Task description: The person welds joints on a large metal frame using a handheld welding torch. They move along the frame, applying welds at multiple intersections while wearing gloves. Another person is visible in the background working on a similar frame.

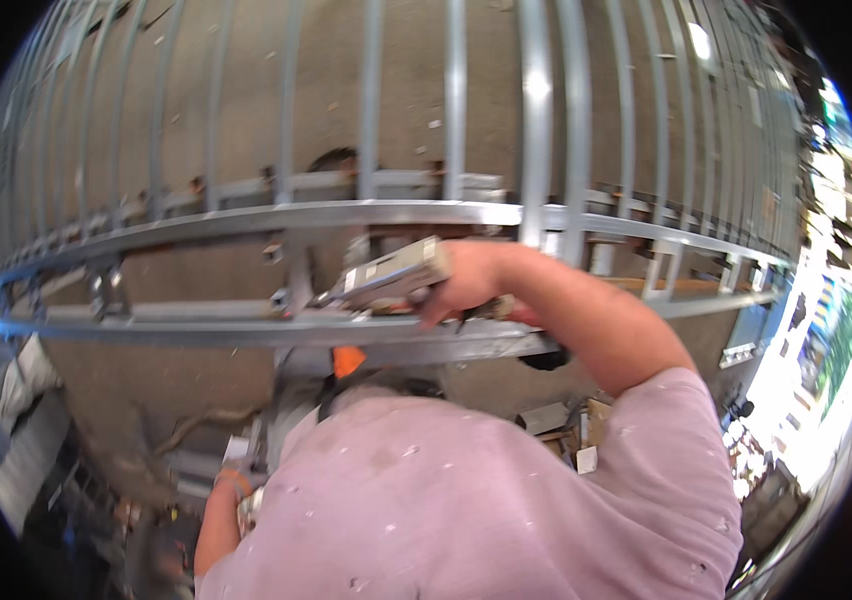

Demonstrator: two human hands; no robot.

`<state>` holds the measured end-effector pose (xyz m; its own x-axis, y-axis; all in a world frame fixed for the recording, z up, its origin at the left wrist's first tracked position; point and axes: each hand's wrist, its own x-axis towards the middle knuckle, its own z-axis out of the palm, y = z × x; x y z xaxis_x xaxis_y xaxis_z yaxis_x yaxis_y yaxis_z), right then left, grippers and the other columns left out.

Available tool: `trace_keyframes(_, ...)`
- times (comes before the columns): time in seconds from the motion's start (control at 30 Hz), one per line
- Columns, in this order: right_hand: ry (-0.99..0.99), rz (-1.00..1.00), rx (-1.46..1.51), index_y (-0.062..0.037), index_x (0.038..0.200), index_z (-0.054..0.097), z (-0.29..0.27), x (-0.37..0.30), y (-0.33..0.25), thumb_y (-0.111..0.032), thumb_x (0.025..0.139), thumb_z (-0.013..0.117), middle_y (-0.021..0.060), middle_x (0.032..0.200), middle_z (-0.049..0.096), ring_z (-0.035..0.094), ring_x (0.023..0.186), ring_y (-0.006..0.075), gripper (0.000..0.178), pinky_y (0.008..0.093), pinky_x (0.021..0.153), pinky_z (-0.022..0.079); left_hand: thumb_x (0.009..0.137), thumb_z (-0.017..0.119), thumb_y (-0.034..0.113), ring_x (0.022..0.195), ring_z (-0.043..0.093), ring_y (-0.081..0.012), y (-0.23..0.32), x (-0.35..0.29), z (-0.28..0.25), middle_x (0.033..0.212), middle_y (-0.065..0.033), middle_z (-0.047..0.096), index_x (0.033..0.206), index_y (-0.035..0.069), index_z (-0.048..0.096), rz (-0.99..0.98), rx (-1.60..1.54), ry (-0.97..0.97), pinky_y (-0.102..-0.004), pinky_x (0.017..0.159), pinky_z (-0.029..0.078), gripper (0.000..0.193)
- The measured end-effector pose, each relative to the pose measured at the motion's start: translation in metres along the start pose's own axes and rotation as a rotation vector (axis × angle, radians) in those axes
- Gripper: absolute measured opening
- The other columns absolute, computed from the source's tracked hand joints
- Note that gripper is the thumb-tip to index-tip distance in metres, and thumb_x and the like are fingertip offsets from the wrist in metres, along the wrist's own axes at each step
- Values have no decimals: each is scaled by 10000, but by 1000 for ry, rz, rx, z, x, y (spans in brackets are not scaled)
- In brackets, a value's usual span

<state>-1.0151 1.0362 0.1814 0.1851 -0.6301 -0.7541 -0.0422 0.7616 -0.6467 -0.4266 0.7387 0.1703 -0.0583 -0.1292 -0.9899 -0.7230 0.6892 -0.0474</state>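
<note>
My right hand [468, 276] is closed around a boxy, silver-beige hand-held tool [391, 272] with a narrow tip that points left. The tool hangs over the gap between two long silver metal rails, the nearer rail [196, 331] and the farther one [246, 219]. Whether its tip touches anything there I cannot tell. Low at the left, beside my body, my left hand [234, 474] is near a small white piece [236, 447] and some grey metal lengths. Its fingers are too small and blurred to make out.
Many upright metal bars [373, 100] run away from the farther rail, like a gate or railing. An orange piece [348, 360] shows just below the nearer rail. Boxes and scraps [546, 418] lie at the lower right. A curved brown strip [201, 425] lies on the ground at left.
</note>
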Motion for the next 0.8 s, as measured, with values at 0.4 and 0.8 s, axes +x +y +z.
trace_keyframes(0.4, -71, 50, 110, -18, 1103, 785, -1, 12, -10, -105, 844, 903, 55, 942, 768, 728, 791, 181, 297, 350, 697, 627, 823, 906, 357, 1009, 791, -233, 1, -2, 24, 1088, -111, 843, 1150, 62, 843, 78, -304, -20, -368, 947, 621, 445)
trace_keyframes(0.8, -87, 70, 99, 4, 1230, 768, -4, 17, -17, -105, 846, 911, 97, 971, 771, 746, 805, 193, 423, 363, 706, 646, 830, 899, 380, 1008, 786, -229, 0, 0, 28, 1092, -104, 843, 1176, 53, 839, 61, -344, -51, -360, 951, 620, 480)
